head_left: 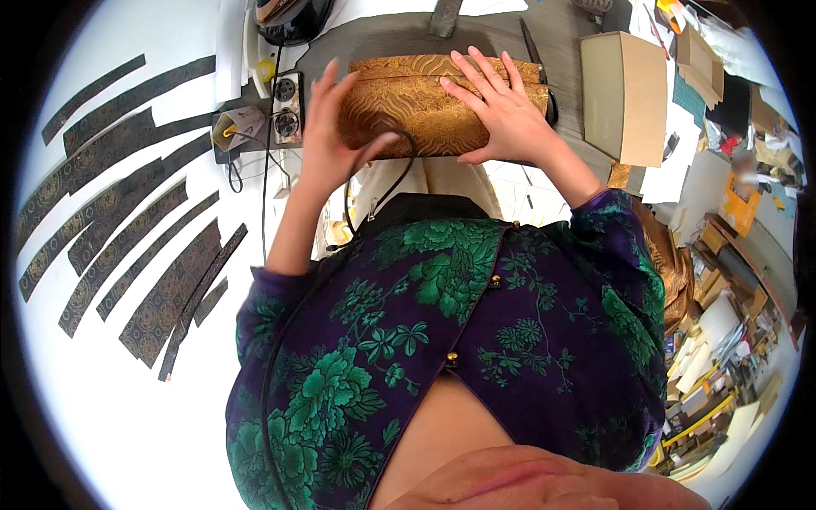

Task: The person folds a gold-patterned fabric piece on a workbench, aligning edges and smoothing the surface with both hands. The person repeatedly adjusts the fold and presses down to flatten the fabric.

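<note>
At 12 o'clock on the table, a gold brocade panel lies lengthwise from 9 to 3 o'clock. The right hand, nearer, spreads its grip over the 3 o'clock half, pinching nothing; the left hand, loosely open, borders its 9 o'clock end, contact unclear.

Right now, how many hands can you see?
2: the left hand by the left end of the gold patterned piece, and the right hand spread over its right part. Neither is hidden.
</note>
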`<state>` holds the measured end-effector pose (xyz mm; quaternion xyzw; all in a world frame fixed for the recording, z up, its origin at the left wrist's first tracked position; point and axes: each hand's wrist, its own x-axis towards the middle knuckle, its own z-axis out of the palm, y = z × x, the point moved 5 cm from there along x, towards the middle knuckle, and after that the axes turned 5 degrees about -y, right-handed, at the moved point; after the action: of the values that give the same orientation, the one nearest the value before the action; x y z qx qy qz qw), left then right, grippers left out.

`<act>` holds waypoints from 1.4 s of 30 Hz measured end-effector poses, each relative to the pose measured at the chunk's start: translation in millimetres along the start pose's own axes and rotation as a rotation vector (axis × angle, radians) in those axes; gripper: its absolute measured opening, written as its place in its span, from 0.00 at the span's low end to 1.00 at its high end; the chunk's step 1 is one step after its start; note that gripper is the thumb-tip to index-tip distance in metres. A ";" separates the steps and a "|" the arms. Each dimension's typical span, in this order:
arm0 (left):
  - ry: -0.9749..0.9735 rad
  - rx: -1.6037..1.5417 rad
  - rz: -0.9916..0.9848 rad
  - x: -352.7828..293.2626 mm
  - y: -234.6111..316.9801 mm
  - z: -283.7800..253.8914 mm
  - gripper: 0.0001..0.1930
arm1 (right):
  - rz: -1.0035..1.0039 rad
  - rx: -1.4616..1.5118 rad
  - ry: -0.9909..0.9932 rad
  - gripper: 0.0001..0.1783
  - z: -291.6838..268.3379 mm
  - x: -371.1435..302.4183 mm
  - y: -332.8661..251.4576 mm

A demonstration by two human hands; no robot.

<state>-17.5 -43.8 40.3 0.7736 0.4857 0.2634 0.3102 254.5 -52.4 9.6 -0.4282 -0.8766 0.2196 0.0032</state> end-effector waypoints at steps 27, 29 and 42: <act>0.419 -1.310 -0.725 -129.8 -40.8 115.9 0.19 | 0.009 0.041 -0.010 0.69 2.9 6.0 -1.2; 0.430 -1.326 -0.705 -129.7 -40.4 118.2 0.19 | 0.014 0.042 -0.013 0.70 3.7 5.9 -0.4; 0.380 -1.323 -0.731 -130.3 -28.1 114.8 0.19 | -0.003 0.073 0.014 0.71 4.5 5.8 -0.7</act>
<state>-3.3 -179.3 -71.0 0.1598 0.4966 0.5076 0.6857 249.5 -50.2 4.7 -0.4279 -0.8687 0.2484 0.0254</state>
